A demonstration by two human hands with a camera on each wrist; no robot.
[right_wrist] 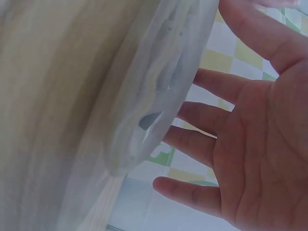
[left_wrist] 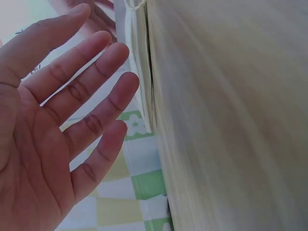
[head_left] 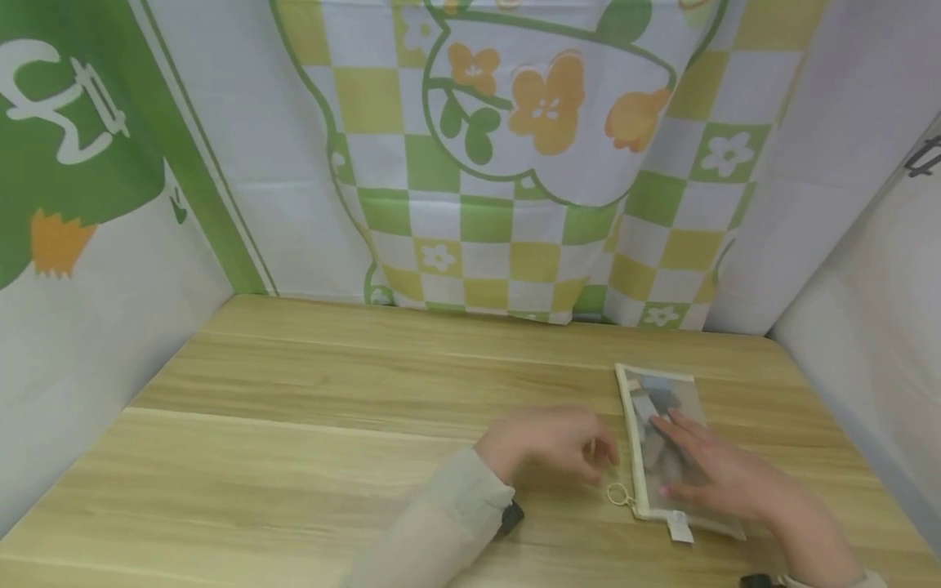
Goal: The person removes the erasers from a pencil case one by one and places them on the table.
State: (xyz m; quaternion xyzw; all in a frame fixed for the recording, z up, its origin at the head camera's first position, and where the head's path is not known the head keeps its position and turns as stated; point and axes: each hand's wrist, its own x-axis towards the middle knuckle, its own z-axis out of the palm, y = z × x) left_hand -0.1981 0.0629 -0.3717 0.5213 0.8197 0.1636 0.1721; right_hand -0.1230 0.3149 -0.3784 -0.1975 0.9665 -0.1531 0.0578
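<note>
A translucent zip pouch (head_left: 635,457) with a cream zipper edge lies flat on the table's right side. Blurred grey, dark and blue items (head_left: 662,396) show through it. A ring pull (head_left: 629,501) hangs at the near end of the zipper, and a white tag (head_left: 680,527) sticks out of the near edge. My right hand (head_left: 724,474) rests on the pouch with its fingers spread; its palm faces the right wrist view. Just left of the zipper is my left hand (head_left: 555,445), fingers loosely bent around nothing, apart from the ring.
Pale wood planks form the table (head_left: 294,474). At its back edge hangs a checked, flowered cloth (head_left: 485,257). More cloth walls stand on the left (head_left: 132,286) and right (head_left: 867,327).
</note>
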